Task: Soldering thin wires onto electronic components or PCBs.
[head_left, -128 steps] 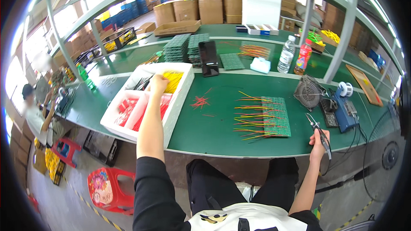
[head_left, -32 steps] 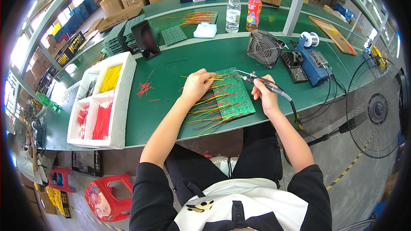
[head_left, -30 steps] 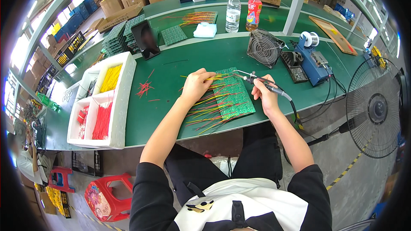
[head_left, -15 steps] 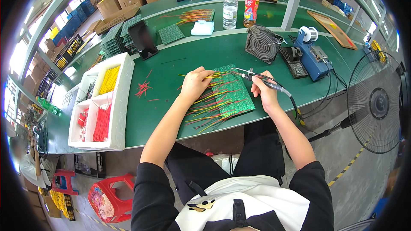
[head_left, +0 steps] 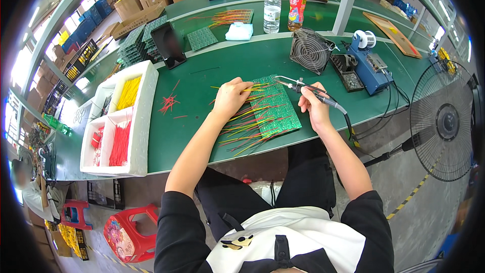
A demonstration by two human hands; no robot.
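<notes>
A green circuit board panel [head_left: 281, 113] lies on the bench in front of me, with red, yellow and dark wires [head_left: 242, 129] fanning out from its left side. At the panel's upper left, the closed fingers of my left hand [head_left: 230, 99] pinch a wire [head_left: 258, 89] whose end reaches over the board. My right hand [head_left: 316, 109] is wrapped round a soldering iron [head_left: 301, 87] with a thin metal feed tube along it. The iron's tip is over the panel's top edge; whether it touches is too small to tell.
Left of my hands lie loose red wires [head_left: 169, 103] and a white foam box [head_left: 151, 91] of sorted wires. A small black fan [head_left: 309, 50], a blue soldering station [head_left: 373, 71] and two bottles [head_left: 272, 12] stand beyond the panel. A large fan [head_left: 447, 121] stands at right.
The soldering iron's tip has shifted slightly up and away from me, and my right hand has moved a little to the right. My left hand stays nearly in place.
</notes>
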